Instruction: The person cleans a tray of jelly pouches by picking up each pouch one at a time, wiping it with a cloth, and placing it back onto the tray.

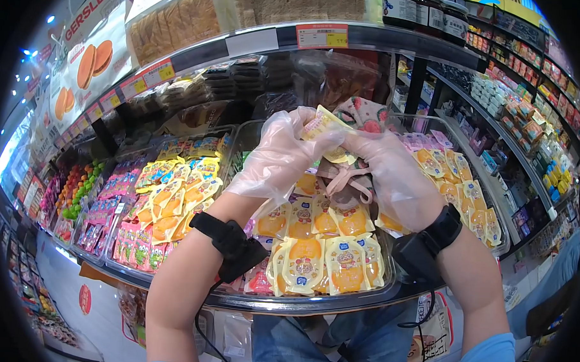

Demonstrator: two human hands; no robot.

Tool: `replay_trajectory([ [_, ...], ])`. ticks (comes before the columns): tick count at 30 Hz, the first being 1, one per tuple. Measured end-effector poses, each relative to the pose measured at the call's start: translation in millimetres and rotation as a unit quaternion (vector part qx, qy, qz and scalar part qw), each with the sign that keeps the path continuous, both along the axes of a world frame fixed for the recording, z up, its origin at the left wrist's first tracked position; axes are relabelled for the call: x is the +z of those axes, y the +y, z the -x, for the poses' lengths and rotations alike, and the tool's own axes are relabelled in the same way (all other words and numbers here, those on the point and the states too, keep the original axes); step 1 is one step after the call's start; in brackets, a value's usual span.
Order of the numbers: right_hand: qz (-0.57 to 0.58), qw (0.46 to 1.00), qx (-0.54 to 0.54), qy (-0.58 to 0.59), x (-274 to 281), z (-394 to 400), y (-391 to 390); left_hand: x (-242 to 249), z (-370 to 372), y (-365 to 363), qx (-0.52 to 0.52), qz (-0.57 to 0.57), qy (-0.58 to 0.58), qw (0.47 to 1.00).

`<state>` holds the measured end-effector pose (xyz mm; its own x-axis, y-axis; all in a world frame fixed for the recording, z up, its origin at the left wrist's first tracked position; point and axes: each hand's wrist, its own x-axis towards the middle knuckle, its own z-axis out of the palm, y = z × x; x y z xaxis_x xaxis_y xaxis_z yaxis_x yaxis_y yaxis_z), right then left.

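Observation:
Both hands wear clear plastic gloves. My left hand [279, 154] is closed on a small yellow-and-white packet [325, 126], held up above the middle bin. My right hand [387, 165] meets it at the packet's right edge, its fingers also closed on the packet. Behind and below the hands is a patterned cloth item [362, 113] with pink ties [349, 182]; part of it is hidden by my right hand. Below lie rows of yellow packets with orange contents [348, 265] in the clear middle bin [388, 283].
Bins of colourful packets [174, 199] stand at the left, and another bin of yellow packets [471, 197] at the right. Above the hands runs a shelf edge with price tags [322, 36], bearing bread [180, 27] and jars [430, 13]. Someone's blue trousers [545, 285] show at the far right.

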<state>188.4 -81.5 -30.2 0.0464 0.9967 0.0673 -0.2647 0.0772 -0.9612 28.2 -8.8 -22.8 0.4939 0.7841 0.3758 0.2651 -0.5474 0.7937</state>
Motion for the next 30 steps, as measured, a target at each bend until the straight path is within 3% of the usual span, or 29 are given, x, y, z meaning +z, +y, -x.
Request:
replay_trajectory([
  [3, -0.005, 0.999, 0.032, 0.005, -2, 1, 1, 1, 0, -1, 0.014, -0.055, 0.012, 0.998],
  [5, -0.003, 1.0, 0.023, 0.016, -3, 2, 1, -3, 0, 1, 0.004, -0.073, -0.151, 0.986],
  [6, -0.007, 0.999, 0.016, 0.036, -3, 2, 1, 0, 0, 2, 0.029, -0.04, -0.174, 0.983],
  [9, -0.021, 0.995, 0.031, 0.088, -3, 4, 0, 2, 4, 6, 0.016, -0.084, -0.287, 0.954],
  [10, -0.031, 0.991, 0.053, 0.119, -2, 4, 0, -1, 3, 13, 0.016, -0.084, -0.287, 0.954],
  [12, -0.027, 0.989, 0.048, 0.137, 1, 6, 3, -7, 1, 28, -0.003, -0.285, -0.137, 0.949],
  [13, -0.022, 0.987, 0.043, 0.155, 2, 6, 4, -10, 2, 17, -0.017, -0.319, -0.068, 0.945],
  [14, -0.022, 0.987, 0.044, 0.154, 5, 5, 1, -19, -1, 19, -0.11, -0.279, -0.048, 0.953],
  [16, -0.03, 0.981, 0.105, 0.163, 11, 0, -8, -17, -2, 4, -0.113, -0.302, -0.011, 0.946],
  [17, -0.029, 0.981, 0.104, 0.163, 10, 2, -8, -7, 5, -4, -0.083, -0.324, 0.08, 0.939],
  [18, -0.041, 0.98, 0.098, 0.171, 8, 5, -8, -2, 9, -8, -0.085, -0.323, 0.08, 0.939],
  [20, -0.055, 0.978, 0.092, 0.179, 8, 8, -9, 3, 14, -9, -0.151, -0.107, 0.084, 0.979],
  [21, -0.049, 0.983, 0.09, 0.155, 10, 9, -11, 1, 14, -5, -0.15, -0.107, 0.085, 0.979],
  [24, -0.033, 0.987, 0.094, 0.127, 7, 6, -11, -10, 13, 15, -0.264, -0.019, -0.055, 0.963],
  [26, -0.022, 0.987, 0.098, 0.126, 1, 1, -9, -9, 10, 14, -0.235, -0.022, -0.042, 0.971],
  [28, -0.098, 0.993, 0.034, -0.057, -4, -4, -6, -11, 6, 13, -0.206, -0.025, -0.028, 0.978],
  [29, -0.098, 0.993, 0.033, -0.057, -5, -4, -4, -16, 4, 14, -0.194, -0.036, -0.057, 0.979],
  [30, -0.063, 0.996, 0.057, 0.015, -4, -5, -1, -17, 2, 13, -0.182, -0.047, -0.087, 0.978],
])
